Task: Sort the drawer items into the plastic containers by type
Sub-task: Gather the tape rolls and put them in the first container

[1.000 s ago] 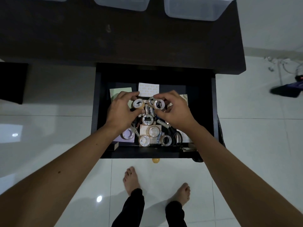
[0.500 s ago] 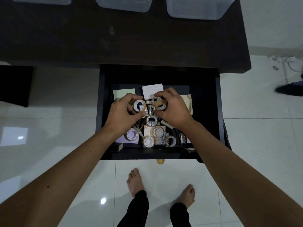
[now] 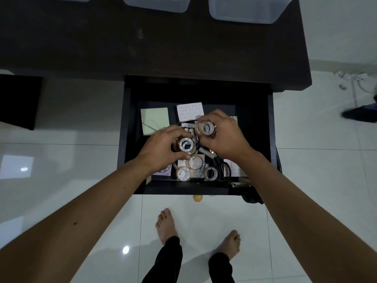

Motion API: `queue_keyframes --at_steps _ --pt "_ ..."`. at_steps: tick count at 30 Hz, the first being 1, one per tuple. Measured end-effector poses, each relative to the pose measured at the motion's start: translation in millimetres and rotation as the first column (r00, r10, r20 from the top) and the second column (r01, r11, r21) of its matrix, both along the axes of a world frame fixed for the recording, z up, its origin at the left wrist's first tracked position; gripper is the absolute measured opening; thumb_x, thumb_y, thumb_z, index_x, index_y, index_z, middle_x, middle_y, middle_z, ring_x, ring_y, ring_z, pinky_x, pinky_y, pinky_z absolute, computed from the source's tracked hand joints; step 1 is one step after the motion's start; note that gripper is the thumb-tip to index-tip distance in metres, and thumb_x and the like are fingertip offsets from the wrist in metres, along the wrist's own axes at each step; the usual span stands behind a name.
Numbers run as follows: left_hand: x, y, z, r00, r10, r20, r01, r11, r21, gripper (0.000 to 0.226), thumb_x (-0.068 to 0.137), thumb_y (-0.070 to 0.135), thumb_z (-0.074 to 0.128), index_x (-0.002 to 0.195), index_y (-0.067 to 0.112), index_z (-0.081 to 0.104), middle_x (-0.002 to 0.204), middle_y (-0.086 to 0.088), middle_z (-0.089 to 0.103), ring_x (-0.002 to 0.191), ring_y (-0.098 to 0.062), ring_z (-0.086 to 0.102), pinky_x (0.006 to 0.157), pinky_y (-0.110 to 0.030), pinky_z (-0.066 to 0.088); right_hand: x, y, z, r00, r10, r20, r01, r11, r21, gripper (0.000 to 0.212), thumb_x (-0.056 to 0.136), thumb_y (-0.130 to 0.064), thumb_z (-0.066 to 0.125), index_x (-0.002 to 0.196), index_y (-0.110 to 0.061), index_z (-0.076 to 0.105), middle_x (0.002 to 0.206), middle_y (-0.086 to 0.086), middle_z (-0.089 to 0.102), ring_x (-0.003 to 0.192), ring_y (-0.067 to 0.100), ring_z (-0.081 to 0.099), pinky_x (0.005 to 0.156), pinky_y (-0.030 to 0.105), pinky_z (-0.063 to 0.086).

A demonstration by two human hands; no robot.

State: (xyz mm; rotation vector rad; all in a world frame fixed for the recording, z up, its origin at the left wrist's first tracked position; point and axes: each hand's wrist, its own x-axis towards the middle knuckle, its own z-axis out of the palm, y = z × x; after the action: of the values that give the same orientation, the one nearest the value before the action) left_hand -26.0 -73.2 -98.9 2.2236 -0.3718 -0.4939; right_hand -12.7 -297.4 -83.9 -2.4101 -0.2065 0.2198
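Observation:
The black drawer [image 3: 130, 139] is pulled out under the dark desk. My left hand [image 3: 161, 150] grips a tape roll [image 3: 186, 145] over the middle of the drawer. A little further back, my right hand [image 3: 224, 137] holds another tape roll [image 3: 207, 127]. Below them lie more tape rolls [image 3: 196, 161], batteries [image 3: 188, 125], scissors [image 3: 224, 170] and sticky note pads [image 3: 155, 121]. Clear plastic containers [image 3: 243, 9] stand at the desk's far edge, cut off by the frame.
The dark desk top [image 3: 142, 41] lies between drawer and containers. A black cabinet [image 3: 18, 101] stands at left. White tiled floor, my bare feet [image 3: 166, 225] and a small yellow ball [image 3: 197, 198] are below the drawer front.
My left hand with its roll has moved down toward the drawer's middle, away from the right hand. The right hand keeps its roll near the back.

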Motion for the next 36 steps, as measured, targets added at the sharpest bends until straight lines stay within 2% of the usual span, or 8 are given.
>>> queue_keyframes --at_steps 2,6,14,18,24,28,32,36 --pt "0.9 -0.2 -0.7 1.0 -0.005 0.004 0.005 1.0 0.015 0.061 0.073 0.03 0.094 0.129 0.027 0.07 0.126 0.011 0.063 0.091 -0.003 0.053 0.08 -0.007 0.037 -6.8 -8.0 0.8 1.0 0.024 -0.01 -0.024 0.999 -0.027 0.046 0.081 -0.019 0.081 0.125 -0.013 0.07 0.114 0.0 0.061 0.096 0.012 0.062 0.083 0.008 0.043" --pt "-0.1 -1.8 1.6 0.996 -0.084 0.03 0.081 0.993 0.088 0.062 0.078 0.034 0.091 0.135 0.03 0.067 0.126 0.009 0.063 0.108 -0.011 0.059 0.092 -0.03 0.049 -18.9 -19.2 -3.6 0.994 0.066 -0.084 -0.071 0.996 -0.058 0.05 0.081 -0.016 0.08 0.129 -0.015 0.066 0.121 0.001 0.058 0.105 0.017 0.061 0.09 0.024 0.048" --pt "0.1 3.0 5.3 0.986 -0.165 0.011 0.163 0.978 0.128 0.053 0.086 0.042 0.082 0.133 0.03 0.063 0.119 0.012 0.053 0.114 -0.014 0.057 0.096 -0.035 0.05 -21.9 -20.6 -5.1 0.994 0.094 -0.063 -0.096 0.995 -0.028 0.044 0.086 -0.019 0.083 0.127 -0.017 0.069 0.122 -0.003 0.059 0.109 0.015 0.061 0.094 0.024 0.049" --pt "2.4 11.2 7.5 0.996 -0.084 0.035 0.081 0.994 0.079 0.045 0.088 0.04 0.08 0.125 0.023 0.062 0.118 0.007 0.056 0.108 -0.016 0.058 0.095 -0.039 0.051 -34.4 -18.7 6.5 0.982 0.173 -0.077 -0.171 0.985 0.036 0.046 0.084 -0.025 0.084 0.126 -0.019 0.067 0.117 -0.005 0.061 0.1 0.006 0.061 0.086 0.014 0.048" --pt "-4.1 16.7 16.3 0.999 -0.009 0.036 0.008 1.0 0.022 0.043 0.093 0.033 0.075 0.13 0.02 0.057 0.12 0.009 0.057 0.108 -0.013 0.059 0.091 -0.03 0.051 -40.4 -3.2 6.5 0.929 0.323 -0.181 -0.332 0.943 -0.025 0.052 0.077 -0.025 0.09 0.123 -0.018 0.066 0.118 -0.002 0.064 0.104 0.012 0.062 0.091 0.026 0.052" --pt "-9.1 19.0 17.0 0.989 0.128 -0.07 -0.133 0.989 -0.071 0.046 0.092 0.021 0.08 0.133 0.025 0.06 0.117 0.004 0.071 0.103 -0.008 0.069 0.092 -0.023 0.057 -36.2 0.1 5.5 0.905 0.363 -0.224 -0.385 0.92 -0.066 0.057 0.077 -0.022 0.09 0.126 -0.02 0.063 0.124 -0.002 0.063 0.113 0.014 0.059 0.097 0.027 0.049" --pt "-9.1 20.0 13.0 0.931 0.258 -0.259 -0.313 0.928 -0.201 0.048 0.088 0.013 0.082 0.13 0.029 0.064 0.118 0.004 0.075 0.109 -0.014 0.073 0.1 -0.041 0.06 -35.8 2.8 3.4 0.883 0.417 -0.215 -0.442 0.893 -0.086 0.052 0.079 -0.019 0.087 0.124 -0.02 0.062 0.122 0.001 0.065 0.113 0.018 0.059 0.094 0.027 0.048" --pt "-7.7 18.3 14.3 0.893 0.299 -0.336 -0.387 0.891 -0.236 0.048 0.09 0.005 0.079 0.131 0.025 0.064 0.117 0.001 0.074 0.102 -0.017 0.076 0.095 -0.043 0.062 -36.3 1.1 5.4 0.897 0.404 -0.178 -0.421 0.904 -0.072 0.049 0.079 -0.021 0.085 0.123 -0.02 0.064 0.118 -0.001 0.068 0.108 0.016 0.06 0.09 0.028 0.049"
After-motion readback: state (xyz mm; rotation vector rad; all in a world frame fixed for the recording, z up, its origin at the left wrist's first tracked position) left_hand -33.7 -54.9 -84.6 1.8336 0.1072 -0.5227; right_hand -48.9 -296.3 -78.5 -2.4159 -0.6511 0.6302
